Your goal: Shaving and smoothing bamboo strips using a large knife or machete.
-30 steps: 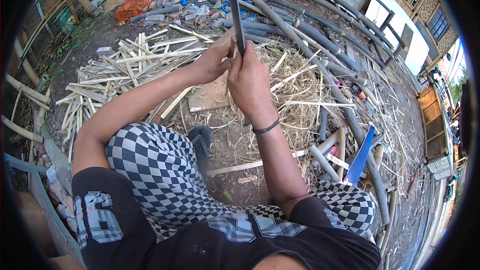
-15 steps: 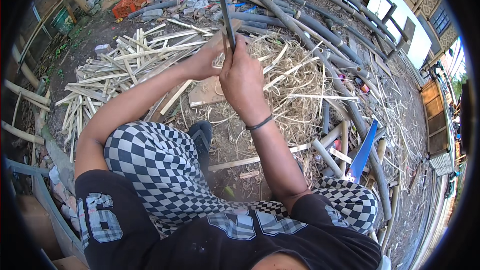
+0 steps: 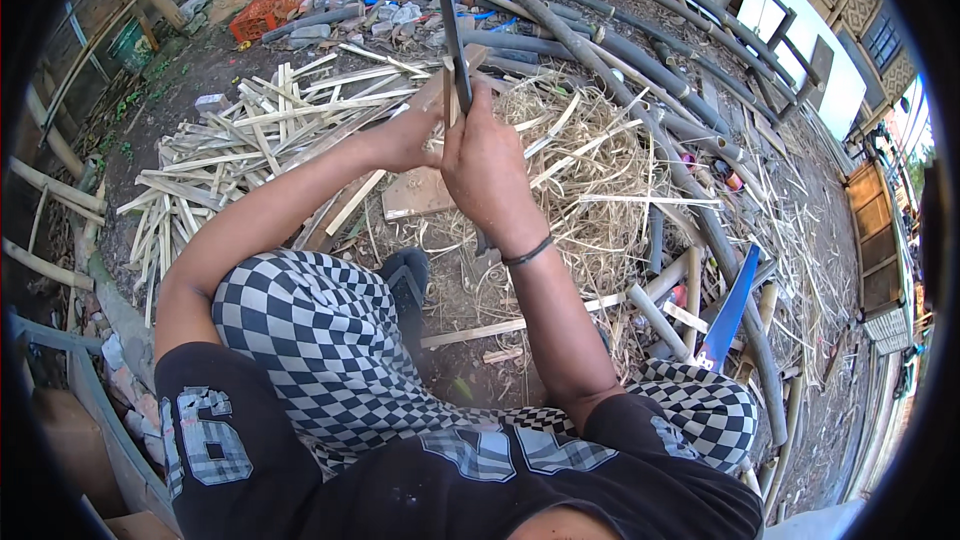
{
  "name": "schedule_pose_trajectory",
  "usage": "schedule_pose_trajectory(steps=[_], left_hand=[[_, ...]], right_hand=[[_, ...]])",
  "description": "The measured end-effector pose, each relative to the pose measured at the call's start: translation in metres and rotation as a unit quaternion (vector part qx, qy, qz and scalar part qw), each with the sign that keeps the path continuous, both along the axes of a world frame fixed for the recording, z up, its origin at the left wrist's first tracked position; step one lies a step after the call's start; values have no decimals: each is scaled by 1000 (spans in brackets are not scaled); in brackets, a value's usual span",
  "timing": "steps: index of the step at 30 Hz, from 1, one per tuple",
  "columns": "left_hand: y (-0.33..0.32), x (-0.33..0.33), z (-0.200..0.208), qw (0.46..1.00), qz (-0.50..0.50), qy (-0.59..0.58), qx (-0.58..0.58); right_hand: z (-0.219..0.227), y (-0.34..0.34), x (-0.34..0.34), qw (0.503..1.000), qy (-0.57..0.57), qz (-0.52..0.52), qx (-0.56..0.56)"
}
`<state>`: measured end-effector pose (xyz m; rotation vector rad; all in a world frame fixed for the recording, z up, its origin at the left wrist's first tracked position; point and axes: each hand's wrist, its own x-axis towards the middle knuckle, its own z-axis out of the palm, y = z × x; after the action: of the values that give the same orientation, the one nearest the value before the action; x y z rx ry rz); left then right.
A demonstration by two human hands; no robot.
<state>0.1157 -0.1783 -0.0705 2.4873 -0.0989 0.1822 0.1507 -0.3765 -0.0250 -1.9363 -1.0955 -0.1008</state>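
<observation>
Earthen ground (image 3: 172,105) forms the work area in the head view, with an orange crate (image 3: 270,10) and dark poles (image 3: 655,68) at the far side. Pale slats (image 3: 285,125) lie heaped on the left, curled shavings (image 3: 612,158) on the right, and a blue-bladed saw (image 3: 732,308) rests near the right knee. Right hand (image 3: 487,168) is clenched around a long dark blade (image 3: 449,15), held nearly upright. Left hand (image 3: 408,138) is beside a thin pale strip (image 3: 449,90); its fingertips are partly hidden, so whether they grip it cannot be told. The strip stands just left of the blade, above the right thumb. Compared with one second ago, both hands sit slightly further left and more strip shows; in this inspector's judgement, blade work on it continues.
</observation>
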Motion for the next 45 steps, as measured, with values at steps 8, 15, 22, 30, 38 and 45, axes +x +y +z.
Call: schedule_pose_trajectory(steps=[8,15,22,30,38,45], left_hand=[[-9,0,13,996,68,62,-11],[19,-4,-16,984,16,76,161],[-3,2,2,994,58,95,-3],[8,9,-7,960,75,174,207],[16,12,-23,988,112,106,-9],[6,16,-3,991,87,74,75]], right_hand=[[-4,-4,6,1000,11,-10,10],[-5,4,4,1000,28,1,12],[-12,5,-2,1000,7,-7,24],[-40,18,20,1000,18,-2,-3],[-36,15,5,999,43,0,-18],[-29,12,13,998,15,-53,-14]])
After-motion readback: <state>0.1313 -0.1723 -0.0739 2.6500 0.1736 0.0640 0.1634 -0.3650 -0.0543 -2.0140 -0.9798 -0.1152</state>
